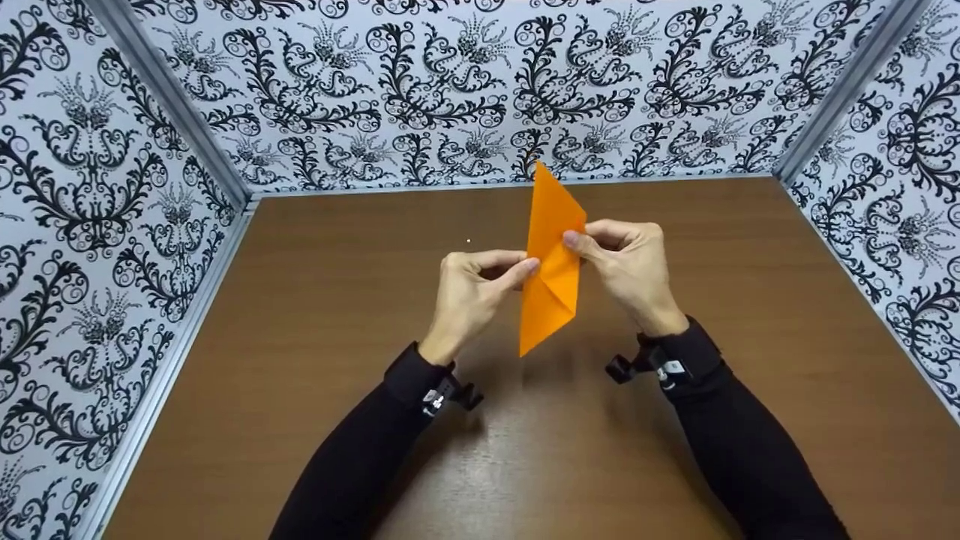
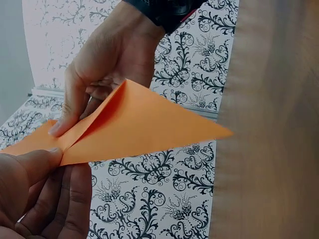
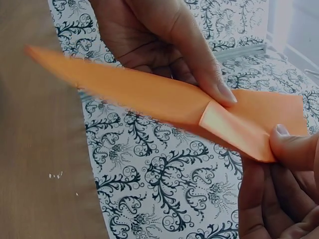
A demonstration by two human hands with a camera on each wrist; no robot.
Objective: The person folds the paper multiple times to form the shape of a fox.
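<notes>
A folded sheet of orange paper is held up above the brown table, its long pointed shape standing nearly upright in the head view. My left hand pinches its left edge near the middle between thumb and fingers. On the opposite edge, slightly higher, my right hand pinches it with the thumb on the near face. A folded flap of the orange paper stands partly away from the layer beneath in the left wrist view. From the right wrist, a raised crease shows on the orange paper between both thumbs.
The brown wooden table lies below both hands. Around it stand walls covered in black-and-white scroll pattern, with grey metal posts at the corners. Each wrist wears a black strap with a small camera.
</notes>
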